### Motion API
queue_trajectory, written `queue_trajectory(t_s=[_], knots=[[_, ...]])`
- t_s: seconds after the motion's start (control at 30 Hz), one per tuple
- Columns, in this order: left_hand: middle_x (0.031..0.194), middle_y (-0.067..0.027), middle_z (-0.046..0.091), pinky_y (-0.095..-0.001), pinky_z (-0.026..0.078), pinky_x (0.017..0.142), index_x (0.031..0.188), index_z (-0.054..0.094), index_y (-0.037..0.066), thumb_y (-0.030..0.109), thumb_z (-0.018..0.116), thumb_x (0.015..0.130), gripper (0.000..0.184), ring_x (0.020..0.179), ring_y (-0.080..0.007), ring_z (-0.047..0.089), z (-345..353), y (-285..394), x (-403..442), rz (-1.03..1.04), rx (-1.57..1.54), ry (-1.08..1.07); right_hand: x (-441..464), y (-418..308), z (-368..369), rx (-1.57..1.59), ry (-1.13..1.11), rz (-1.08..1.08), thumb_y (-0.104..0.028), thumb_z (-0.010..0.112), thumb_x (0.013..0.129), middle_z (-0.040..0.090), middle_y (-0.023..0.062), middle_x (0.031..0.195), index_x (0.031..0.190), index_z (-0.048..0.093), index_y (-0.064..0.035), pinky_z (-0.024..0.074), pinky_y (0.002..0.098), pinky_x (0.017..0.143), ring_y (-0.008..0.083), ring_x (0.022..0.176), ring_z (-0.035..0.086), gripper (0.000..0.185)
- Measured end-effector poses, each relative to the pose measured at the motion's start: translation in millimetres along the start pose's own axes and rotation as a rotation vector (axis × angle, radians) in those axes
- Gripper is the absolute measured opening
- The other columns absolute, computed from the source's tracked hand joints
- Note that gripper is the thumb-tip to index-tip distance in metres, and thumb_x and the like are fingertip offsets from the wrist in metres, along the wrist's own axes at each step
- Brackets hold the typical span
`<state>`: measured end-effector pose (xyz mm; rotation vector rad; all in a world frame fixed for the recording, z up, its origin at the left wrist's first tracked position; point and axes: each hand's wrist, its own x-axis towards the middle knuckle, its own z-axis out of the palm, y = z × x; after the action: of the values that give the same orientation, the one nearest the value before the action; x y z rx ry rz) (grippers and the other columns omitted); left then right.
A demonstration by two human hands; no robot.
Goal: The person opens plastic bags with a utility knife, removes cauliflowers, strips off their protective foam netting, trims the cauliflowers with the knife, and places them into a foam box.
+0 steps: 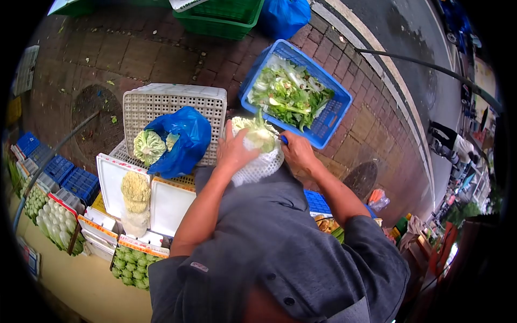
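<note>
A cauliflower [262,139] in a white foam net [259,164] is held in front of my lap, its cut stem and leaf bases facing up. My left hand [237,148] is closed around its left side. In my right hand [299,155] is a knife whose blue handle [284,140] shows at the fingers; the blade is hard to make out against the cauliflower. To the left, a blue plastic bag [189,141] lies open on a white crate, with another leafy cauliflower [149,147] at its mouth.
Ahead stands a blue crate [329,125] of leaf trimmings [291,91]. A white perforated crate [175,92] is at left, near a white foam box [171,202] and stacked cauliflowers [135,191]. Green crates [218,21] and a blue bag [285,19] sit farther off, beside the road.
</note>
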<state>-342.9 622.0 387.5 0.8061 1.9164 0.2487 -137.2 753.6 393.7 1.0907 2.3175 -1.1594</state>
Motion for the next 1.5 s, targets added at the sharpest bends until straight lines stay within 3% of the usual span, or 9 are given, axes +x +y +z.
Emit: queue_trajectory(t_s=[0.27,0.37,0.6,0.9,1.0,1.1,1.33,1.43,1.5], knots=[[0.163,-0.0160,0.028,-0.0520,0.047,0.101,0.136,0.062,0.024,0.051,0.080,0.067,0.077,0.122,-0.0545,0.051,11.5,1.8,8.5,0.042,0.037,0.021,-2.5,36.0,27.6,-0.198,-0.025,-0.182,-0.013,0.065,0.082,0.066,0.0162,0.089,0.103,0.060,-0.0092,0.0501,0.0508,0.074,0.0401,0.084,0.065,0.022],[0.161,-0.0134,0.033,-0.0490,0.049,0.097,0.132,0.065,0.017,0.044,0.079,0.063,0.076,0.112,-0.0499,0.058,13.9,6.7,10.2,0.048,0.032,0.034,-0.3,44.4,29.5,-0.186,-0.039,-0.196,-0.011,0.063,0.082,0.066,0.0166,0.088,0.101,0.059,-0.0091,0.0500,0.0510,0.073,0.0402,0.084,0.065,0.020],[0.163,-0.0108,0.032,-0.0485,0.049,0.098,0.131,0.066,0.022,0.052,0.080,0.066,0.073,0.113,-0.0496,0.057,18.3,10.2,13.0,0.084,0.085,-0.043,-2.0,73.0,44.1,-0.186,-0.094,-0.220,-0.013,0.067,0.083,0.064,0.0157,0.086,0.100,0.058,-0.0075,0.0506,0.0502,0.073,0.0399,0.084,0.064,0.020],[0.158,-0.0123,0.039,-0.0500,0.049,0.099,0.130,0.068,0.021,0.045,0.079,0.063,0.071,0.116,-0.0491,0.056,25.9,17.9,18.8,0.097,0.095,-0.048,3.8,98.7,49.2,-0.177,-0.069,-0.151,-0.015,0.064,0.084,0.066,0.0162,0.087,0.099,0.062,-0.0085,0.0515,0.0510,0.072,0.0404,0.082,0.065,0.017],[0.158,-0.0131,0.039,-0.0504,0.048,0.101,0.130,0.068,0.020,0.046,0.079,0.065,0.072,0.118,-0.0490,0.055,34.0,15.7,23.8,0.102,0.098,-0.066,4.0,102.3,48.3,-0.135,-0.037,-0.147,-0.009,0.060,0.081,0.068,0.0196,0.090,0.102,0.063,-0.0091,0.0514,0.0527,0.074,0.0427,0.084,0.066,0.021],[0.158,-0.0134,0.039,-0.0509,0.047,0.102,0.131,0.068,0.019,0.048,0.079,0.065,0.072,0.120,-0.0486,0.055,41.5,14.1,35.2,0.109,0.120,-0.071,10.1,94.1,50.8,-0.058,-0.080,0.065,-0.011,0.061,0.081,0.069,0.0208,0.090,0.103,0.063,-0.0074,0.0509,0.0537,0.076,0.0446,0.088,0.065,0.023],[0.155,-0.0149,0.043,-0.0482,0.050,0.100,0.129,0.070,0.020,0.044,0.080,0.066,0.068,0.118,-0.0510,0.055,37.5,18.7,32.8,0.222,0.111,-0.107,0.6,87.8,20.9,-0.137,-0.140,-0.082,-0.012,0.061,0.082,0.071,0.0225,0.094,0.107,0.064,-0.0078,0.0519,0.0532,0.082,0.0427,0.092,0.068,0.026],[0.155,-0.0137,0.043,-0.0492,0.050,0.100,0.129,0.069,0.024,0.041,0.081,0.065,0.068,0.118,-0.0507,0.055,45.4,14.7,32.1,0.260,0.083,-0.137,3.6,115.1,40.3,-0.130,-0.180,0.224,-0.011,0.062,0.082,0.069,0.0258,0.094,0.102,0.061,-0.0041,0.0508,0.0544,0.078,0.0469,0.091,0.065,0.021],[0.154,-0.0141,0.044,-0.0479,0.052,0.096,0.131,0.068,0.022,0.040,0.081,0.063,0.071,0.110,-0.0472,0.059,41.2,20.4,34.8,0.325,0.134,-0.115,-13.3,170.7,66.3,-0.120,0.019,0.196,-0.011,0.061,0.084,0.069,0.0268,0.092,0.102,0.062,-0.0039,0.0512,0.0544,0.078,0.0479,0.090,0.065,0.019]])
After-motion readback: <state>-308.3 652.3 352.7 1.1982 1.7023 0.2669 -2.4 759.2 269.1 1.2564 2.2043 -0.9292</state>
